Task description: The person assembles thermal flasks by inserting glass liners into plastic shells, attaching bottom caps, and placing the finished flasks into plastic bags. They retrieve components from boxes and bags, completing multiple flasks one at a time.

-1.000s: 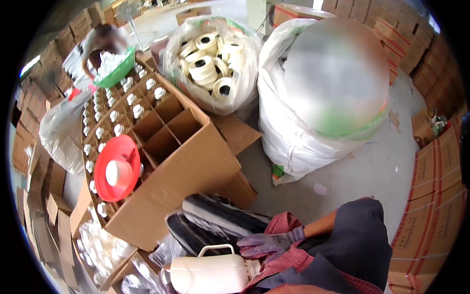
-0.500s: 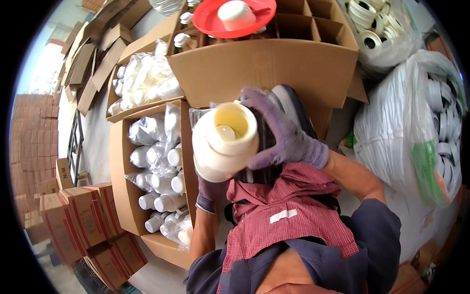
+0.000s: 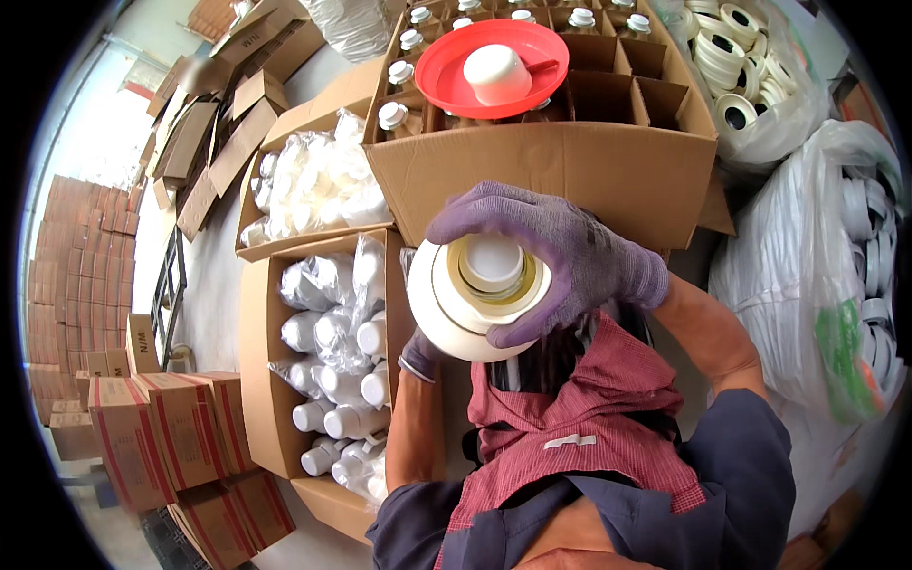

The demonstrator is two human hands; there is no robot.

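Tilted so that its mouth faces me, a cream-white thermos-like jug body (image 3: 440,318) is between my two gloved hands. A white round cap or stopper (image 3: 492,263) sits inside its yellowish mouth. My right hand (image 3: 560,249), in a purple-grey glove, curves its fingers and thumb around the rim. My left hand (image 3: 419,355) holds the jug body from below and the left side; its fingers are hidden behind it. Beyond them, a red plate (image 3: 442,76) carrying a white cup-like piece (image 3: 496,76) rests on top of a divided carton (image 3: 546,176).
Several clear bottles with white caps stand in the divided carton. To the left, an open carton (image 3: 266,380) holds bagged white bottles, and another carton (image 3: 255,204) holds bagged white parts. Plastic bags of white rings (image 3: 788,256) stand at right. Closed cartons (image 3: 133,442) are stacked at lower left.
My right hand has gone from spread beside the jug body to curled over its rim. The white cap now sits more centrally in the mouth. The head view has shifted.
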